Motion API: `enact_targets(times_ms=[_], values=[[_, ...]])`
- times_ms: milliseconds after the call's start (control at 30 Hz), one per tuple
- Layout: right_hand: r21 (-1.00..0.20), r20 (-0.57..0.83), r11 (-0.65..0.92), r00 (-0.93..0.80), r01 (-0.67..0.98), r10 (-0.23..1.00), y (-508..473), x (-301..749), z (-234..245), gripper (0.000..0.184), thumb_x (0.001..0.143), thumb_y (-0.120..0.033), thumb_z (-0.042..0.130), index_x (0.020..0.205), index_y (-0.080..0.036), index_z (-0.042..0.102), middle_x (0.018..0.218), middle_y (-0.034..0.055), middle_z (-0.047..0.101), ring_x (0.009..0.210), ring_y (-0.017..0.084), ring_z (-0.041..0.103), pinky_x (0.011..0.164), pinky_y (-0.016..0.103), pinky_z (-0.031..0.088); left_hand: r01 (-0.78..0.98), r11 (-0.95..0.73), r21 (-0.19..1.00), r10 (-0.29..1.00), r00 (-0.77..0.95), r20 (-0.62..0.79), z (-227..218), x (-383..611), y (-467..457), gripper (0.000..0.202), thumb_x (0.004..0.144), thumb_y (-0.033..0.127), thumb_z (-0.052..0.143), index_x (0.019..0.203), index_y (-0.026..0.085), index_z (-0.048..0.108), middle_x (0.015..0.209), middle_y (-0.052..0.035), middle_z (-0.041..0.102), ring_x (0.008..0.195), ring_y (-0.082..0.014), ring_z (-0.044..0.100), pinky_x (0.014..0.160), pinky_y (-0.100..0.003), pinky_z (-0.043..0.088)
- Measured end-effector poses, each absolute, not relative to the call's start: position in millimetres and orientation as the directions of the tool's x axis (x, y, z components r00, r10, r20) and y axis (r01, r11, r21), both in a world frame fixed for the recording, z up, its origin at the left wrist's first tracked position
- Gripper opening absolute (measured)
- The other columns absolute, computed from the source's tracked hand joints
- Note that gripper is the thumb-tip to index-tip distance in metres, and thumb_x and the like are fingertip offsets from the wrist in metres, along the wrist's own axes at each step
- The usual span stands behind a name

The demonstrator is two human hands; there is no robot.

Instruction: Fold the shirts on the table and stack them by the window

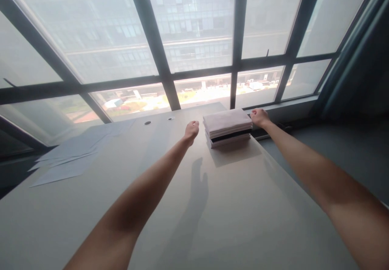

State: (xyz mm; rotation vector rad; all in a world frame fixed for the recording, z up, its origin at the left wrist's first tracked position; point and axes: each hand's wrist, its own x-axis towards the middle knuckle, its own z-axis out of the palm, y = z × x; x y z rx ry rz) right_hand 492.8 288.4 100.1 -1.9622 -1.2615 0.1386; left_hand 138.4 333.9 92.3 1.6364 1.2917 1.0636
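On the white table (pixel 170 189) sits a neat stack of folded, pale pinkish-white pieces (pixel 227 120) that look like cloth, with a dark layer (pixel 231 135) low in the pile. My left hand (pixel 192 131) hovers just left of the stack, apart from it; its fingers are bent, and its shadow shows the thumb held away from them. Beside the stack's right end is my right hand (pixel 259 117), its fingers curled in with nothing visible in them. Whether it touches the pile's edge I cannot tell.
Loose white paper sheets (pixel 69 156) overlap at the table's far left. Two round holes, a dark one (pixel 147 123) and a smaller one (pixel 170 119), are near the back edge. Tall dark-framed windows (pixel 165 65) rise behind. A dark curtain (pixel 349 55) hangs at right.
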Motion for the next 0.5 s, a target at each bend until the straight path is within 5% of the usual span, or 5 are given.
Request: enact_targets(times_ms=[100,233,500], values=[[-0.64,0.397,-0.171,0.513,0.749,0.761,271.2,494.8,123.4,0.036,0.078,-0.021,0.058,0.111,-0.013,0.071,0.118,0.0187,0.068,0.114,0.032,0.059,0.103,0.043,0.044,0.445,-0.234,0.864,0.969,0.039,0.242,114.9,90.4,330.3,0.046,0.097,0.037,0.047,0.133,0.009,0.057,0.136,-0.0211,0.06,0.123,-0.0302,0.057,0.104,-0.041,0.041],[-0.661,0.488,-0.093,0.52,0.745,0.701,243.4,476.9,148.1,0.036,0.079,-0.019,0.056,0.111,-0.013,0.071,0.113,0.0177,0.07,0.104,0.03,0.063,0.096,0.041,0.048,0.597,-0.289,0.748,0.94,0.03,0.339,133.8,21.5,305.2,0.05,0.095,0.033,0.047,0.139,0.01,0.054,0.146,-0.0195,0.054,0.138,-0.0315,0.045,0.116,-0.044,0.03],[-0.714,0.4,0.07,0.323,0.697,0.858,160.4,354.4,128.3,0.028,0.082,-0.017,0.054,0.1,-0.012,0.075,0.096,0.0124,0.076,0.089,0.023,0.069,0.086,0.031,0.05,0.723,-0.336,0.604,0.925,0.134,0.355,99.0,-52.8,211.8,0.052,0.091,0.041,0.056,0.13,0.007,0.061,0.146,-0.0229,0.052,0.144,-0.0322,0.04,0.122,-0.045,0.023]])
